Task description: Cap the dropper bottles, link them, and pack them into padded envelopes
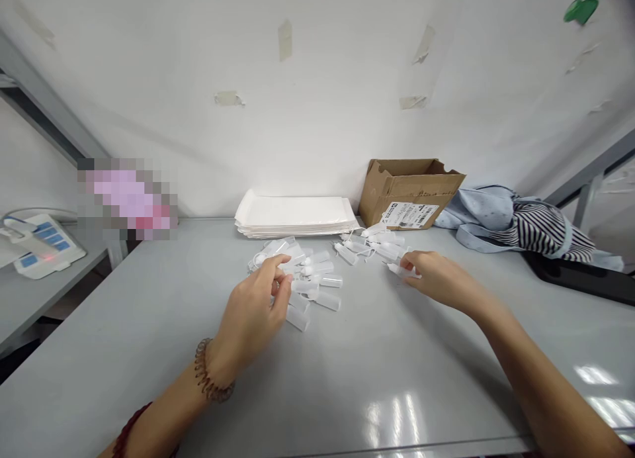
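My right hand (427,276) is closed around the rear end of a small translucent dropper bottle (401,270), whose thin tip points left just above the table. Over the left edge of a pile of similar bottles (317,268), my left hand (260,296) has its index finger and thumb apart, with the other fingers curled. One bottle (304,286) lies right by that thumb; whether they touch is unclear. A second cluster of dropper bottles (374,243) lies between the hands, farther back. Part of the left pile is hidden behind my left hand.
White padded envelopes (297,213) are stacked against the wall. Beside them stands an open cardboard box (409,196) with a label. Light blue and striped cloth (526,223) lies at the right over a black object (580,279). A blue-and-white device (49,246) rests on the left-hand surface.
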A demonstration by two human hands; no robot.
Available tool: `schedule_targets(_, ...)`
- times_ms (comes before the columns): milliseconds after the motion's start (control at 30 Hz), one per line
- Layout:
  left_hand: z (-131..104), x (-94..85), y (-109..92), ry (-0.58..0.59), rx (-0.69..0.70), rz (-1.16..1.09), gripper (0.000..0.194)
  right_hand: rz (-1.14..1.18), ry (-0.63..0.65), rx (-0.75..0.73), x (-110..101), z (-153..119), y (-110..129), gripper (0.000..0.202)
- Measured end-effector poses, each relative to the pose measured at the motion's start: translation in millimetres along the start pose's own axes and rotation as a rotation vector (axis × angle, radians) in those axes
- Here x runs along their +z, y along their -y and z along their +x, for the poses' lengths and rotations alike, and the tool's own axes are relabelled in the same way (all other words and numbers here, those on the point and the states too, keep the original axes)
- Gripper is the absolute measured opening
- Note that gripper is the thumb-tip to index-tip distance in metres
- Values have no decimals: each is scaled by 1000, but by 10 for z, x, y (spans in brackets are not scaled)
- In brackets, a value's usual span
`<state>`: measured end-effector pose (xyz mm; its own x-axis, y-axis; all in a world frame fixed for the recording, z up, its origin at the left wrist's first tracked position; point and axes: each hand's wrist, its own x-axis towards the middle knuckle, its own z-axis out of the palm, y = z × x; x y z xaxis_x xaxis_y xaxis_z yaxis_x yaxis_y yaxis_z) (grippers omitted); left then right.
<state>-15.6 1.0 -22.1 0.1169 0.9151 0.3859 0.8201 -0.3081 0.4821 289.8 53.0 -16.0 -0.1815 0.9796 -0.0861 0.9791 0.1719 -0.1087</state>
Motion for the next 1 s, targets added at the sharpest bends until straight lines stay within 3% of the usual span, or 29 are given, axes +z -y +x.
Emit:
schedule_targets(233, -44, 34, -29, 8, 59, -21, 23, 189, 22, -108, -32, -76, 121, 14)
schedule_targets(567, -82, 73, -57, 33, 176, -45, 25, 756, 64, -422, -62, -301, 618, 8)
schedule_targets(800, -100, 48, -110, 205, 294, -168, 29, 1112, 207, -482, -18, -385, 746, 9)
schedule_targets(1000, -112, -4, -214, 364, 325, -344, 22, 1182, 212, -501, 22, -407, 787, 7)
